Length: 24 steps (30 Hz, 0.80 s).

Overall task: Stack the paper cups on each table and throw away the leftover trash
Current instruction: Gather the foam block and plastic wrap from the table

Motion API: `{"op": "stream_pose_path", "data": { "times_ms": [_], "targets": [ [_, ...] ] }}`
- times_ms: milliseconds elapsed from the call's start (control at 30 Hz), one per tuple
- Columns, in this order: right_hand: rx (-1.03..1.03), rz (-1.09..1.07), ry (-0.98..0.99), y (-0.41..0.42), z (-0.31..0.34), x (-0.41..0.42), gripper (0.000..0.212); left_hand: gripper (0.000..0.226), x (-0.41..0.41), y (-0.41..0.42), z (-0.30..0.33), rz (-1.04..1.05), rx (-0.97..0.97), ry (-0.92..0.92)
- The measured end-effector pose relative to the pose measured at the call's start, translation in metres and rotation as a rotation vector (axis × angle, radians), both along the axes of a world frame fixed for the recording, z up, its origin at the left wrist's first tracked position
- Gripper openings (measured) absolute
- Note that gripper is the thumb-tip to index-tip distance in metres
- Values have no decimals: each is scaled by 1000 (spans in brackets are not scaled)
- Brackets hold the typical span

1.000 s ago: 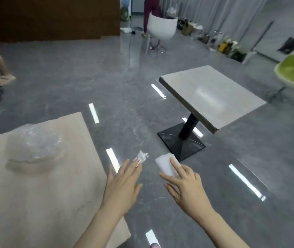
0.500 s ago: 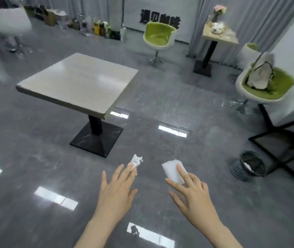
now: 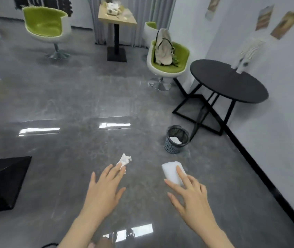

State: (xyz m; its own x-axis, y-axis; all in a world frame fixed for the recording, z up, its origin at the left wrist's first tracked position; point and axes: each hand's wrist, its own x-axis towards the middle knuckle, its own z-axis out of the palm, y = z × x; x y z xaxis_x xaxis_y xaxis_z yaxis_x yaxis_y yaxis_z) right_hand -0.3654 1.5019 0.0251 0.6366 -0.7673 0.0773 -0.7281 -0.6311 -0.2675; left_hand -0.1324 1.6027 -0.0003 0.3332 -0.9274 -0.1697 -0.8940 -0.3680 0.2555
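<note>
Head view: our left hand [image 3: 105, 190] pinches a tissue scrap [image 3: 124, 160] at its fingertips; our right hand [image 3: 191, 196] grips a white cup [image 3: 171, 170]. The bin [image 3: 175, 140] stands at one o'clock, paper inside. We read no lettering anywhere.

A small crumpled white tissue scrap [image 3: 124, 160] sits just below frame centre, pinched at fingertips. Right of it, a white, flattened, rectangular piece [image 3: 173, 171], possibly a folded napkin, is held tilted. A dark mesh wastebasket [image 3: 176, 139] with white paper inside stands upright at centre right.
</note>
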Motion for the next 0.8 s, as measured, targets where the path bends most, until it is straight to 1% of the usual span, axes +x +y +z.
{"op": "stream_pose_path", "data": {
  "times_ms": [133,300,400,433,500,533,567,600,633,733,800],
  "targets": [
    [-17,-117,-11,-60,-8,-11,39,64,0,-90,-7,-115,-7,22],
    [-3,-228,3,-148,-17,-5,40,65,16,-210,-17,-250,31,-39],
    [41,-307,36,-201,-17,11,41,71,30,-282,-11,-360,-13,-109],
    [30,-312,57,-217,-17,17,37,74,34,-305,-7,-422,-18,-119],
    [17,-332,110,-254,-16,26,30,77,42,-352,-5,-487,-61,-197],
    [33,-354,123,-272,-18,28,31,77,44,-375,-9,-500,-73,-228],
    [62,-388,128,-289,-20,29,38,76,45,-397,-9,-507,-49,-240],
    [90,-418,124,-304,-23,30,48,76,46,-418,-10,-510,-2,-220],
    [115,-437,129,-320,-25,31,54,75,46,-438,-15,-522,28,-183],
    [160,-433,157,-369,-36,28,54,69,42,-498,-43,-555,68,-81],
    [163,-417,173,-408,-49,20,51,69,37,-535,-64,-544,78,-85]
  ]
}}
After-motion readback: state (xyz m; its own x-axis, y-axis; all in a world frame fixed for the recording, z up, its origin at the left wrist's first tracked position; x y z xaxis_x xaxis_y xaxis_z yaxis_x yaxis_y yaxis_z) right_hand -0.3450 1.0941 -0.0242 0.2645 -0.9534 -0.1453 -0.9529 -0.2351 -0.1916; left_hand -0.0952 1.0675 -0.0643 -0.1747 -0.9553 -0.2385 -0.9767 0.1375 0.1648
